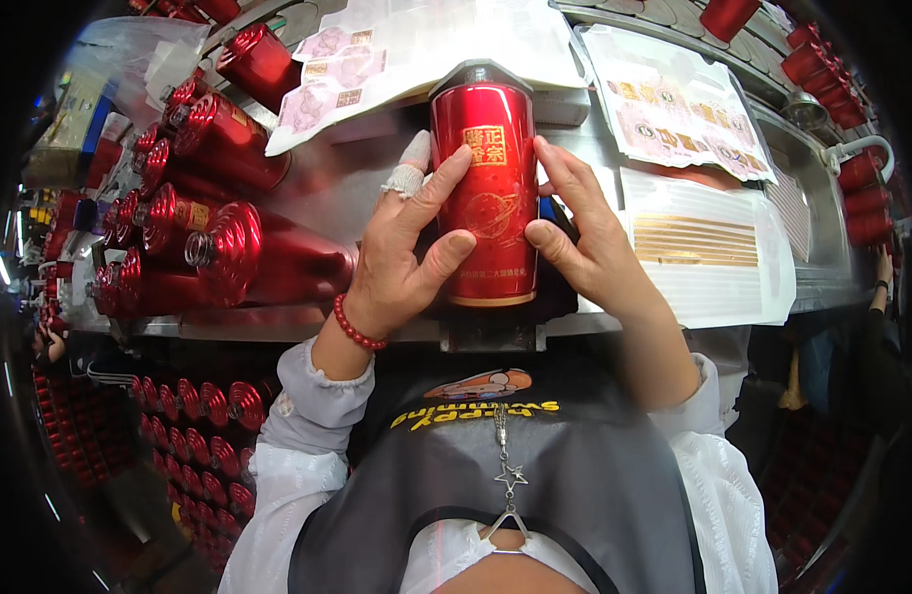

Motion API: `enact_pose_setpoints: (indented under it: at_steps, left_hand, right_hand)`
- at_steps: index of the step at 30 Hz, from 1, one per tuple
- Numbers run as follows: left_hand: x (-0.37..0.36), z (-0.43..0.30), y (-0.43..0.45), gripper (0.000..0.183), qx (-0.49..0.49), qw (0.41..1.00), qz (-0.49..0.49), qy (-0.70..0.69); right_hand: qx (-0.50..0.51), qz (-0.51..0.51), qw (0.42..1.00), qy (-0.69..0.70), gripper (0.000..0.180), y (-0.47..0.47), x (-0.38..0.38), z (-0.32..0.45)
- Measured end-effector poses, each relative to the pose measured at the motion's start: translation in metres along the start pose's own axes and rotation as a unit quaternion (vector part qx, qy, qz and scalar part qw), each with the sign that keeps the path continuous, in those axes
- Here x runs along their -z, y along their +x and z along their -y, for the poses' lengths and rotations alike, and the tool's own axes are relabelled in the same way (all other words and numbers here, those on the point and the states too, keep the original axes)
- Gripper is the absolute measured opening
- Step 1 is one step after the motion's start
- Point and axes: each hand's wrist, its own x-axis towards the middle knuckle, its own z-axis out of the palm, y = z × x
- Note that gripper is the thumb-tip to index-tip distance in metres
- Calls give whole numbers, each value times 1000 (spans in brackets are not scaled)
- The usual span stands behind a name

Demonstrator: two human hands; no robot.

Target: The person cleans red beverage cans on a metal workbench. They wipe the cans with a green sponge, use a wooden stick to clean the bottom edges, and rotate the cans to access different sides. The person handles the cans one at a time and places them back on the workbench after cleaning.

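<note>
A shiny red bottle (487,256) lies on its side in a dark holder (493,334) in front of me. Gold lettering, a square gold label (484,146) and a ringed-planet drawing mark its upper face. My left hand (419,230) grips the bottle's left side, thumb and a finger resting on its front. One finger wears a white fabric cover (407,174). Along the right edge, the fingertips and thumb of my right hand (582,230) steady it. A dark angular plate (467,72) stands by its far end. Fingers beneath the bottle are hidden.
Several red bottles (237,245) lie at the left of the metal worktop (315,174). Sticker sheets (329,82) spread behind; another sheet (671,96) and gold strips (697,241) lie right. Racked bottles (203,401) stand below left. A conveyor (649,18) runs behind.
</note>
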Motion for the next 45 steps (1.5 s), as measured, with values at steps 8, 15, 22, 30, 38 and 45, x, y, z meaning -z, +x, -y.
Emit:
enact_pose_setpoints:
  at_steps: [8,15,22,30,38,45]
  left_hand:
    - [-2,4,-2,69,-14,1000,-7,13]
    - [1,2,1,69,-22,1000,5,17]
    - [0,4,-4,76,-6,999,6,41]
    - [-2,4,-6,95,34,999,-2,-17]
    - [-6,8,-28,75,74,981,-62,-169]
    - [-2,-2,-13,78,-89,991,-47,91]
  right_hand:
    - [1,20,1000,10,85,4,4,-1]
    - [11,41,999,18,88,3,10,-3]
    - [113,-54,984,-127,63,21,32,20]
    - [147,73,899,-405,25,130,40,66]
    - [318,-66,865,-383,18,87,37,44]
    - [-130,27,984,119,22,-2,13,63]
